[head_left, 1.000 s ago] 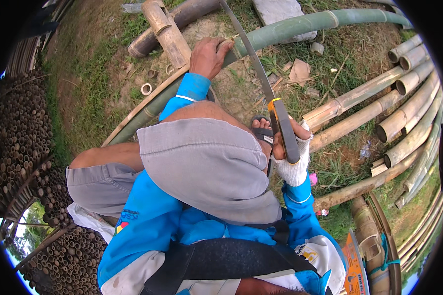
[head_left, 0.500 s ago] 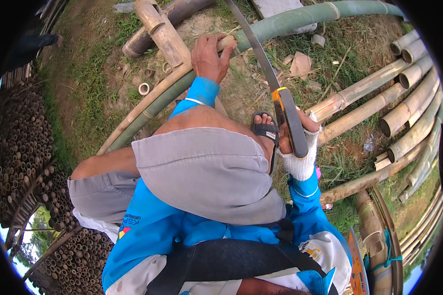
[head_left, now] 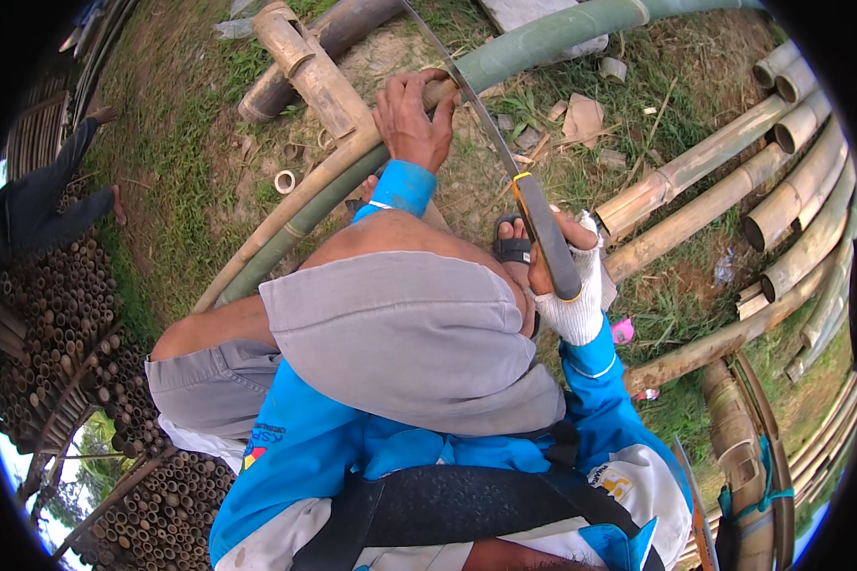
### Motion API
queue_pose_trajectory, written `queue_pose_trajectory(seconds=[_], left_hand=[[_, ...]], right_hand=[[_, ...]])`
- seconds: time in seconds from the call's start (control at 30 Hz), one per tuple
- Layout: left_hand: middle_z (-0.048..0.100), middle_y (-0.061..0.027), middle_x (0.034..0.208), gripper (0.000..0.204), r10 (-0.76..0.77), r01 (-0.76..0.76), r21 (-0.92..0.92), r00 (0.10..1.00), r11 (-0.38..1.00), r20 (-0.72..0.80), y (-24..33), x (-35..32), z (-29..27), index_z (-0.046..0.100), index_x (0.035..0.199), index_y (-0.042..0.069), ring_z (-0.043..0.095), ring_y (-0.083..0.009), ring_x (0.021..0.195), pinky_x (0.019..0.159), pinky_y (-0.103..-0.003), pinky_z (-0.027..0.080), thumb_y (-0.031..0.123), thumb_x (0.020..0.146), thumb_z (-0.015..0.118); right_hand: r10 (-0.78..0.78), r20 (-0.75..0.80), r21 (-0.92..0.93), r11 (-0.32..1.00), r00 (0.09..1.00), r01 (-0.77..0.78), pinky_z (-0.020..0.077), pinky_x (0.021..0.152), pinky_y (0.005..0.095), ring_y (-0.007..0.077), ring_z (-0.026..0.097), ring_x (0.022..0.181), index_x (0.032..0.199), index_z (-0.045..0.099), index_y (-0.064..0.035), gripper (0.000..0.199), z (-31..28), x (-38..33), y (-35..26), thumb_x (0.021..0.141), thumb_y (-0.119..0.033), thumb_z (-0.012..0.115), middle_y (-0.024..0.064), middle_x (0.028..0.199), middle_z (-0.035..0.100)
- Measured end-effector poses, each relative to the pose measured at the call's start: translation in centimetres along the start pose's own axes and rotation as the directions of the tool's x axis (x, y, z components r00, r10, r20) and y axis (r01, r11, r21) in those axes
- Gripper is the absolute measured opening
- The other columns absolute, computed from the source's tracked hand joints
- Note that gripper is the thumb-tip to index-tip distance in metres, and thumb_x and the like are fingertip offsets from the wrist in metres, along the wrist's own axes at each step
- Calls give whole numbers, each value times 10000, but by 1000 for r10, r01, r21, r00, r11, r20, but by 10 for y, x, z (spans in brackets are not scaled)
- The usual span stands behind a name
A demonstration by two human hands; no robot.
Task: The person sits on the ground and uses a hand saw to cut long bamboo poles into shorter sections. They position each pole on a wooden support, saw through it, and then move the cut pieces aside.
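My left hand (head_left: 414,122) is closed over the end of a thin tan bamboo pole (head_left: 286,213), which lies alongside a thick green bamboo pole (head_left: 562,34). In my right hand (head_left: 576,276), which wears a white fingerless glove, is the dark handle of a handsaw (head_left: 494,131). Its long blade slants up and away, crossing right at the tan pole's tip, close to my left fingertips. Whether the teeth touch the bamboo I cannot tell. My bent leg in grey shorts lies under my left forearm.
A notched bamboo piece (head_left: 319,88) rests on a dark pole at the far side. Several cut bamboo poles (head_left: 681,186) lie at the right. Stacked bamboo (head_left: 57,324) fills the left, where another person (head_left: 43,205) stands. An offcut ring (head_left: 285,182) lies on the grass.
The saw has moved left and slightly toward me, bringing its blade against or over the tan pole's tip. My left hand keeps its hold. The other person shows more at the left.
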State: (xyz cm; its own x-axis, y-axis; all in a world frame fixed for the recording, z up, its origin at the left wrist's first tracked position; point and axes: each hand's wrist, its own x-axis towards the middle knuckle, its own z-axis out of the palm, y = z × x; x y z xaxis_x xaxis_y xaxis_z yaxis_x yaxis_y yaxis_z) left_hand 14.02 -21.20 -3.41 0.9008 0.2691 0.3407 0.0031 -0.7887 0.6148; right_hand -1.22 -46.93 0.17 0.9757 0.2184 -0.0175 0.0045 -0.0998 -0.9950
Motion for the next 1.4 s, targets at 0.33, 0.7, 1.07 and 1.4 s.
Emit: queue_pose_trajectory(seconds=[0.33,0.7,1.07,1.4], left_hand=[[691,-83,1184,254,28,-25,-56,999,998,38,-5,6,-5,742,1168,164,576,-350,1161,1023,-481,420,203,922,793],[697,-74,1203,196,95,-96,19,995,995,32,-6,7,-1,722,1103,136,604,-350,1164,995,-480,438,173,922,786],[693,-66,1245,198,155,-158,59,987,986,51,-3,8,-4,699,1128,123,613,-352,1144,981,-485,463,165,942,752],[695,-95,1269,189,238,-242,102,970,965,50,-13,10,-1,687,1105,97,622,-375,1133,967,-497,472,135,931,749]], right_hand=[[-139,42,-103,984,989,143,429,1200,442,381,632,1286,1438,567,13,671,1,-4,-32,784,63,710,223,1375,636],[-31,83,-20,999,996,33,363,1264,462,410,572,1388,1478,559,-36,748,-4,-9,-44,756,53,733,244,1435,577],[-12,92,58,998,996,6,375,1240,465,437,563,1387,1496,543,-63,773,-4,-9,-32,762,98,726,265,1437,559],[72,139,85,993,988,-84,432,1177,408,354,584,1363,1511,561,-81,807,-18,-39,-14,746,84,760,221,1443,558]])
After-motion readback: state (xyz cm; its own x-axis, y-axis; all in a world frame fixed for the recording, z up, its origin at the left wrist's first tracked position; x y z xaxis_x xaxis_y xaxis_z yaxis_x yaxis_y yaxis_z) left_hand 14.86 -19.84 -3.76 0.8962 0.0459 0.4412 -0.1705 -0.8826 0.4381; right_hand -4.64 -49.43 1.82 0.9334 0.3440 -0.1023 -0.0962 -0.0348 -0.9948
